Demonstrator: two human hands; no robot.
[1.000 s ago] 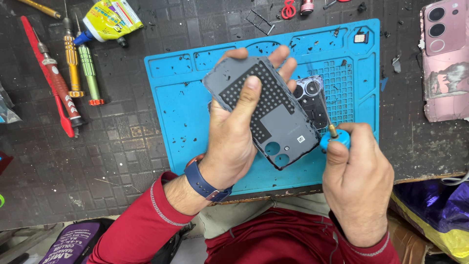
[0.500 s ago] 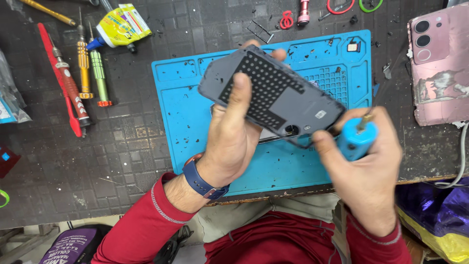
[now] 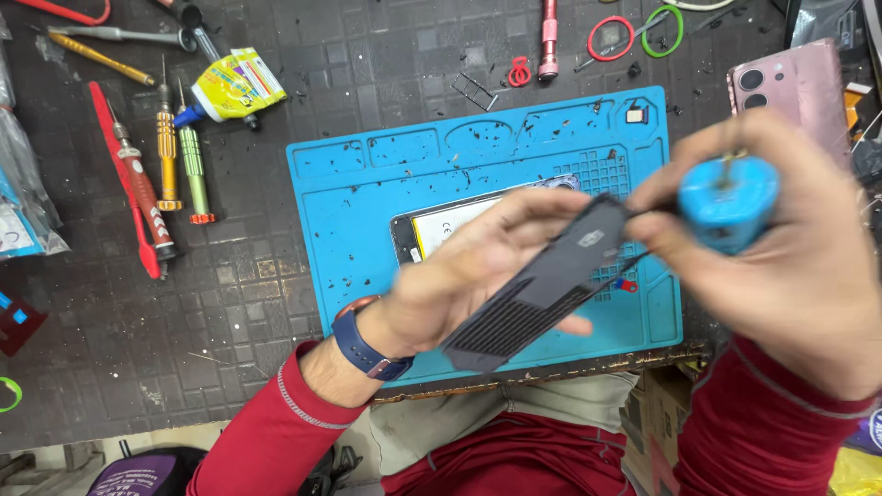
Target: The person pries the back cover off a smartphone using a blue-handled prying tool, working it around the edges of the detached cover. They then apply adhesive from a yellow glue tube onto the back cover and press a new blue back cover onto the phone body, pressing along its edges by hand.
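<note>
Hands meet above a blue silicone work mat (image 3: 367, 239) that lies on a dark grid-patterned bench (image 3: 138, 349). Left hand (image 3: 459, 276), with a navy wristband (image 3: 363, 344) and a red sleeve (image 3: 266, 432), grips a dark grey perforated rectangular back cover (image 3: 542, 289), held tilted and edge-on to the camera, thumb along its upper face and fingers beneath. Right hand (image 3: 790, 266), blurred, is closed around the round blue handle of a small screwdriver (image 3: 730, 202), whose end meets the upper right corner of the cover; the tip itself cannot be made out.

Far left on the bench: a long red-handled tool (image 3: 124, 179), then an orange-handled precision screwdriver (image 3: 167, 147) and a green-handled one (image 3: 193, 170), lying side by side. Just above them lies a yellow and white glue tube with a blue nozzle (image 3: 230, 92). On the mat, partly hidden behind the left hand, lies an opened phone body with a pale battery showing (image 3: 432, 225). Above the mat lie a pink cylindrical tool (image 3: 548, 37), a red ring (image 3: 611, 39) and a green ring (image 3: 663, 29). At far right, a pink phone with three camera lenses (image 3: 795, 87) lies face down, just beyond the mat's edge.
</note>
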